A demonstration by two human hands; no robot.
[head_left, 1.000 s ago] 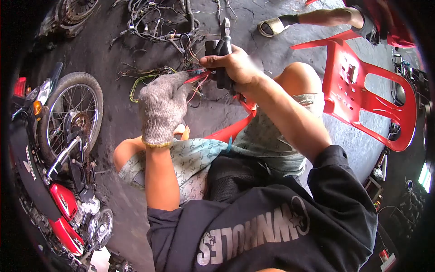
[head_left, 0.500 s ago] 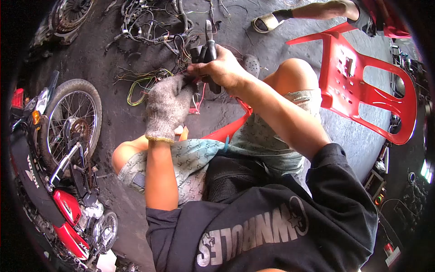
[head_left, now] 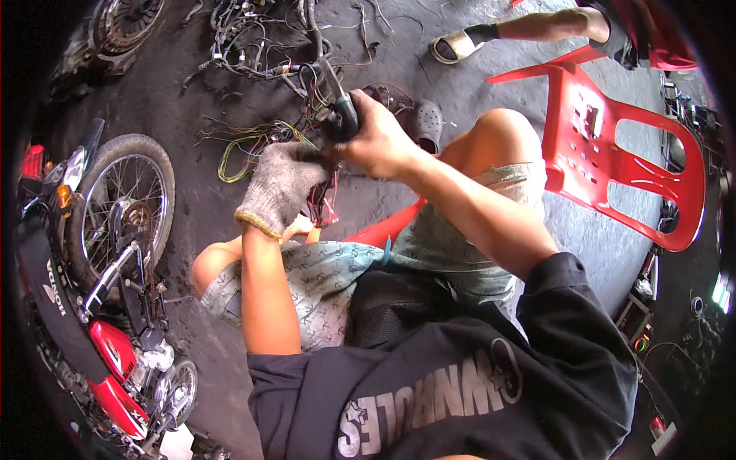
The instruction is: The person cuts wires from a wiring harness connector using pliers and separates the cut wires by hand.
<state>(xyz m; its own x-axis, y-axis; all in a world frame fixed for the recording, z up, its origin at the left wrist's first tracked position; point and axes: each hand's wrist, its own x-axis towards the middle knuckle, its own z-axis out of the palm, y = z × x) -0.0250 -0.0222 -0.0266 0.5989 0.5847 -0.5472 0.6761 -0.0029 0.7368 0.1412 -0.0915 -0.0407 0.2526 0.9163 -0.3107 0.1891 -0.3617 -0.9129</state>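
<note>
My left hand (head_left: 282, 180), in a grey knitted glove, is closed at the centre of the view. Thin wires (head_left: 331, 192) pass through its fingertips, and some red ones hang below. My bare right hand (head_left: 377, 138) touches it from the right, its fingers wrapped around a black-handled knife (head_left: 335, 83) whose metal blade points up and away. Part of the handle is hidden by the fingers. A dark rounded piece (head_left: 341, 121) shows at the right thumb; I cannot tell whether it belongs to the knife. Yellow-green wires (head_left: 230, 157) spread out left of the glove.
A tangled wiring harness (head_left: 261, 54) lies on the dark floor ahead. A red plastic chair (head_left: 571, 146) is at the right, and a motorcycle (head_left: 115, 337) is at the left. Beyond stands another person's sandalled foot (head_left: 456, 46). A grey clog (head_left: 426, 123) is near my knee.
Both hands have come slightly down toward me. My right hand has turned, so the blade now tilts to the left. The gloved hand stays closed by the wires.
</note>
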